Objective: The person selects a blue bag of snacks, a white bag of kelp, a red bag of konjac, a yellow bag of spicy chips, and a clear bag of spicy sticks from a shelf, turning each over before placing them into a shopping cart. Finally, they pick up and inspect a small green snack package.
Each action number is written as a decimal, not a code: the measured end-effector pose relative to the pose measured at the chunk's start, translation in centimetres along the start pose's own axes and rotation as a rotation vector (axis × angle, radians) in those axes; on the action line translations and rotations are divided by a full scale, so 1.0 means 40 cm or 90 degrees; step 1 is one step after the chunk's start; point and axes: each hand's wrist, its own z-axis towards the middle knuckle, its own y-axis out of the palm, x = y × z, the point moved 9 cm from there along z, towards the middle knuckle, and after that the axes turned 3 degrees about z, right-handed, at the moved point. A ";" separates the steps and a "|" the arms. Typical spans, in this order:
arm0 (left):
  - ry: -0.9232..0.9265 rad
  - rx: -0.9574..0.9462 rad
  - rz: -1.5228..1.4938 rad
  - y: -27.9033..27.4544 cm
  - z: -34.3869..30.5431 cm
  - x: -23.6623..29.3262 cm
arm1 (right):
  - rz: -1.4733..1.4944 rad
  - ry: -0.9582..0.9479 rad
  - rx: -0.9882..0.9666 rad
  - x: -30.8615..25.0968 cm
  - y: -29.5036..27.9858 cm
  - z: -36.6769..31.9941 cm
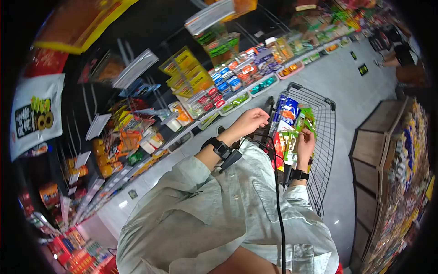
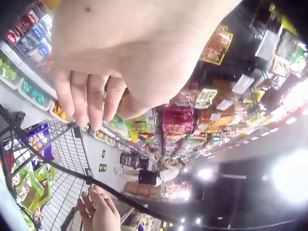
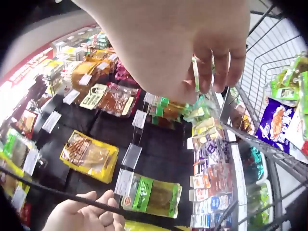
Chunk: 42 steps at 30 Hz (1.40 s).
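Between the thumb and the bent fingers of the right hand [image 1: 305, 145] is a green snack packet [image 3: 195, 77], pinched by its top edge. The right wrist view shows only this edge; the rest is cut off behind the palm. From the head view the packet hangs over the middle of the shopping cart [image 1: 329, 137]. I cannot tell if the hand holds one packet or two, because the green ones below merge with it.

The left hand [image 1: 248, 122] is at the handle-side corner of the cart, on the shelf side. Its fingers [image 2: 86, 103] are loosely curled and close together, and nothing is seen in them. Whether they touch the handle is hidden.

Inside the cart I count one blue packet [image 1: 286, 109] toward the far edge, a few green ones under the pinched one, and one red packet [image 1: 277, 153] by the near edge, partly hidden by the sleeve [image 1: 255, 164]. Two black wrist bands [image 1: 220, 147] show, one on each arm, and one black cable [image 1: 277, 196] runs down the shirt. Shelves [image 1: 219, 86] of goods run along the left side of the cart; their labels are too blurred to read.
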 end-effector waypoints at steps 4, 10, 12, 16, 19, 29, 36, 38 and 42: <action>-0.018 0.110 -0.041 -0.130 -0.048 -0.039 | -0.025 -0.059 -0.138 -0.130 0.139 0.012; -0.045 0.255 -0.159 -0.315 -0.145 -0.124 | -0.019 -0.064 -0.277 -0.196 0.293 0.017; -0.038 0.290 -0.197 -0.363 -0.186 -0.128 | -0.023 -0.084 -0.292 -0.230 0.336 0.006; 0.040 0.327 -0.197 -0.430 -0.265 -0.070 | -0.073 -0.117 -0.349 -0.302 0.426 -0.033; 0.098 0.348 -0.208 -0.470 -0.322 -0.027 | -0.084 -0.103 -0.408 -0.381 0.514 -0.076; 0.161 0.524 -0.253 -0.620 -0.411 0.024 | -0.079 -0.284 -0.562 -0.615 0.833 -0.121; 0.110 0.541 -0.234 -0.686 -0.353 0.010 | -0.119 -0.362 -0.675 -0.691 1.051 -0.120; 0.090 0.543 -0.237 -0.688 -0.339 0.015 | -0.099 -0.370 -0.711 -0.710 1.071 -0.134; 0.067 0.560 -0.238 -0.696 -0.294 0.006 | -0.180 -0.348 -0.767 -0.654 1.155 -0.118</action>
